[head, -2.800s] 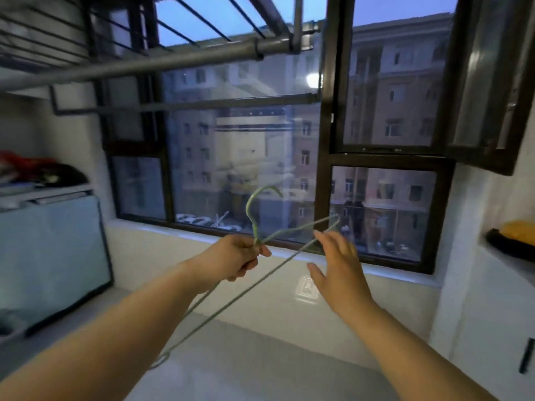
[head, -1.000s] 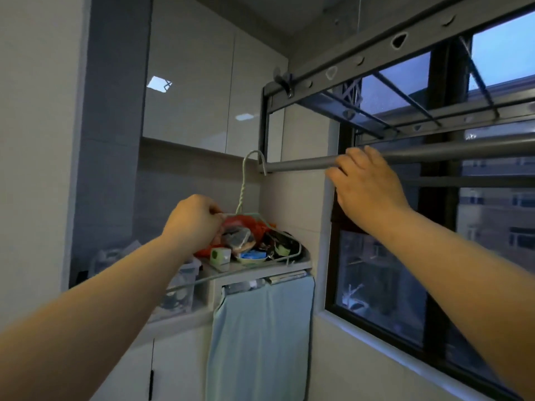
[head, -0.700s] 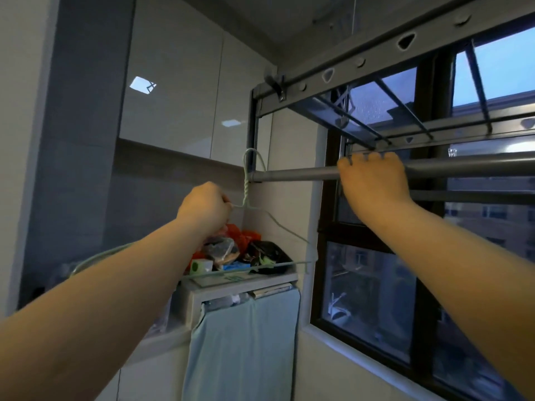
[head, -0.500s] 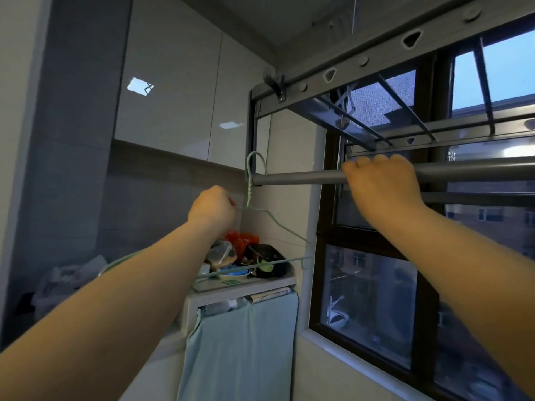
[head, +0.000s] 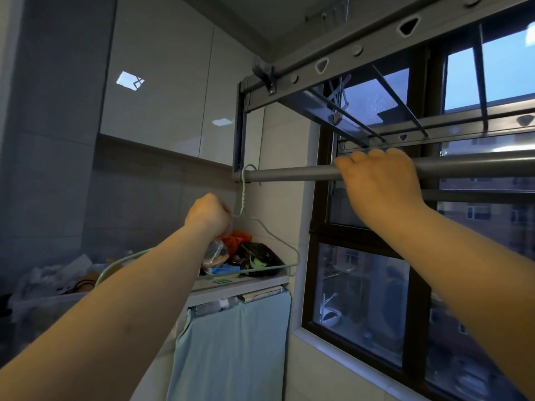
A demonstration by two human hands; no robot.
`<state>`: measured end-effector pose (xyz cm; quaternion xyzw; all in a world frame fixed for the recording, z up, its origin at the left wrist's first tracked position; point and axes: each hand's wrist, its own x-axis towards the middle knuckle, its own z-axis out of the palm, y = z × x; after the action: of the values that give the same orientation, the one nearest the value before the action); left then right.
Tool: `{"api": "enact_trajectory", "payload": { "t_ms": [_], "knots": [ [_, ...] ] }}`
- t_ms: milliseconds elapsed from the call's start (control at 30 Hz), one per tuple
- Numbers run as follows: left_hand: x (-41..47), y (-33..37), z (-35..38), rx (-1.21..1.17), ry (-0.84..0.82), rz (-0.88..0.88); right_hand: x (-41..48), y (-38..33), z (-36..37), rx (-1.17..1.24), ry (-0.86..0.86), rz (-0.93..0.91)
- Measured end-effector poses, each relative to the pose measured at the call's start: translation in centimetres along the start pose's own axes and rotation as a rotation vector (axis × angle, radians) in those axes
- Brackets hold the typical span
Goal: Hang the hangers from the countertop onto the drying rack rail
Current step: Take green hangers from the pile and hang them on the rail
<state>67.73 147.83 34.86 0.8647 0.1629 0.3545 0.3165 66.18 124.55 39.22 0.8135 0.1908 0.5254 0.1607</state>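
1. The hanger [head: 242,199] is pale green wire. Its hook loops over the rail [head: 295,176] close to the rail's left end, just beside the dark upright of the rack [head: 356,50]
2. Whether the hook bears its weight on the rail, I cannot tell
3. The twisted neck hangs nearly straight down from the hook. The right shoulder slopes down to a corner near the window [head: 362,293], and the bottom wire runs back leftward from there
4. The hanger's left side passes behind the left forearm and shows again as a curved end below it
5. The left hand [head: 208,217] is clenched on the hanger at the foot of the neck, on the left shoulder wire, knuckles toward the camera
6. The right hand [head: 379,183] grasps the rail from above, fingers curled over the top. It sits to the right of the hook, well apart from it
7. A second, thinner bar runs behind and below the rail
8. Behind the hanger, a shelf [head: 240,285] holds an orange bag [head: 238,238] and a black bag [head: 260,259] side by side, touching
9. A light blue cloth [head: 231,351] hangs down from under the shelf's front edge
10. White glossy cabinets [head: 156,82] are on the wall above and to the left
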Motion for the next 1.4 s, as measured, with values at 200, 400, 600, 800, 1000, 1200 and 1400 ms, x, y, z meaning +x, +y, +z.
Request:
{"api": "enact_trajectory", "payload": {
  "t_ms": [200, 400, 600, 800, 1000, 1200, 1400],
  "knots": [
    [0.1, -0.6, 0.2, -0.005, -0.022, -0.001, -0.2, -0.1, -0.3, 0.008, -0.012, 0.009],
    [0.1, -0.7, 0.1, 0.026, -0.052, 0.007, -0.3, 0.0, -0.3, 0.0, -0.018, 0.005],
    [-0.3, -0.5, -0.1, 0.1, -0.029, 0.041, -0.5, 0.2, -0.1, 0.018, 0.005, 0.018],
    [-2.4, 0.3, -1.2, 0.031, 0.061, 0.176, -1.0, -0.9, 1.1, 0.07, 0.097, -0.012],
    [-7.4, 1.6, -1.0, -0.136, -0.051, 0.423, -3.6, -1.4, 3.1, 0.072, 0.341, -0.131],
    [-11.6, 1.1, 4.6, -0.261, -0.384, 0.533, -10.2, -0.1, 5.1, 0.141, -0.009, -0.11],
    [-17.8, 2.4, 10.6, -0.333, -0.612, 0.485, -20.2, 5.5, 3.6, 0.071, -0.358, 0.047]
  ]
}}
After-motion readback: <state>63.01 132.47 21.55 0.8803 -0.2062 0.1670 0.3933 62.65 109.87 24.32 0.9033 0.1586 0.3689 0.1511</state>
